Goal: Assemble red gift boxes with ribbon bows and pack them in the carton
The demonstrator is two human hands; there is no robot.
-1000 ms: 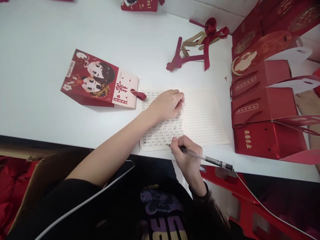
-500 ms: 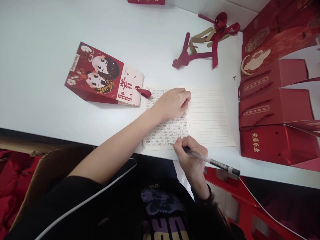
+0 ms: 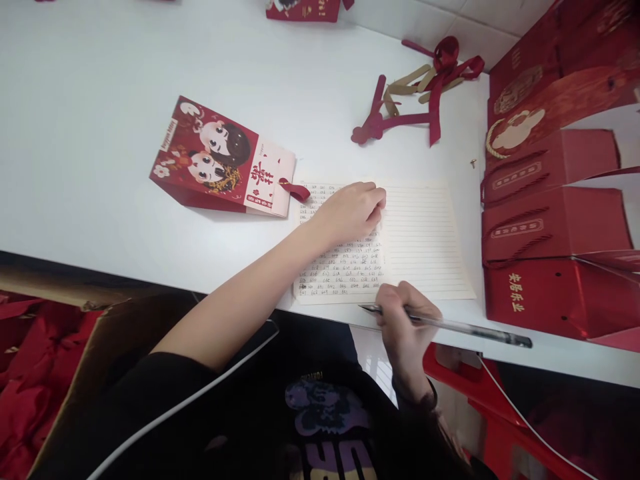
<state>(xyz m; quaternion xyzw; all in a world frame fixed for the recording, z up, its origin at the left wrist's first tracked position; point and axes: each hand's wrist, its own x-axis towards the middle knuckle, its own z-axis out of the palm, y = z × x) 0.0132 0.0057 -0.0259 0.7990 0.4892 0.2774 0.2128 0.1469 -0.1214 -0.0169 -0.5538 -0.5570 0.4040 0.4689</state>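
An open lined notebook [image 3: 425,240] lies near the table's front edge, its left page covered with rows of handwritten numbers and its right page ruled but unwritten. My left hand [image 3: 361,212] rests on the left page with fingers curled under; whether they hold anything is hidden. Between the fingers of my right hand [image 3: 407,327] is a pen [image 3: 465,328] with a clear barrel and black grip. Its tip is off the writing, just past the notebook's lower edge. Left of the notebook lies a red gift box [image 3: 215,160] with cartoon faces and a ribbon loop.
Red and gold ribbons [image 3: 407,120] lie in a loose tangle at the back. Several red gift bags [image 3: 530,220] line the right side. A small brass-coloured piece [image 3: 473,163] lies near them. Another red box [image 3: 303,9] shows at the far edge, and a white cable [image 3: 185,400] crosses my front.
My right hand has lifted the pen off the last number row and moved right and toward me. My left hand keeps its place on the page. The view has shifted slightly.
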